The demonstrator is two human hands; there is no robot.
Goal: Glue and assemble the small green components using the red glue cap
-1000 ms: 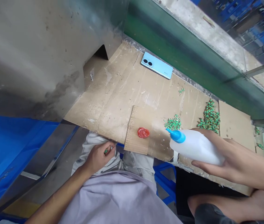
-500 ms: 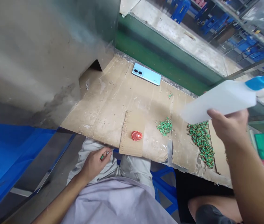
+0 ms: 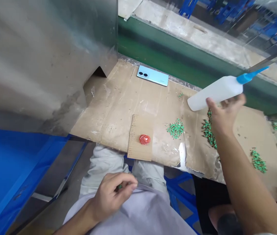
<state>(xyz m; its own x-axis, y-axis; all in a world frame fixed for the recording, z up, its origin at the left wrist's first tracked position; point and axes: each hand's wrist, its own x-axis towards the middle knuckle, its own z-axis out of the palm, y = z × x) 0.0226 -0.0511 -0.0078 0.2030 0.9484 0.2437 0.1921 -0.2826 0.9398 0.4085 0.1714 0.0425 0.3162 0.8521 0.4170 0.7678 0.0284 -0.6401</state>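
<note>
My right hand [image 3: 224,114] is around a white plastic squeeze bottle [image 3: 215,93] with a blue pointed nozzle. The bottle leans to the right in view, its base at the tabletop behind the green piles. Over my lap, my left hand [image 3: 117,192] is closed, with a bit of green showing between thumb and fingers; the pieces are mostly hidden. On a cardboard piece [image 3: 139,151] at the table's near edge sits a small red cap-like dish [image 3: 144,139]. A pile of tiny green pieces [image 3: 175,128] lies right of it, and a larger green pile [image 3: 209,132] is partly behind my right forearm.
A light blue phone [image 3: 152,75] lies by the green back wall [image 3: 177,62]. Metal sheeting [image 3: 43,65] stands at the left. More green pieces [image 3: 258,160] lie on the right. Another person's knee [image 3: 223,217] and a blue stool [image 3: 182,192] are below the table.
My right hand has carried the bottle left and away from me, off the larger green pile. My left hand has moved right over my lap, still closed.
</note>
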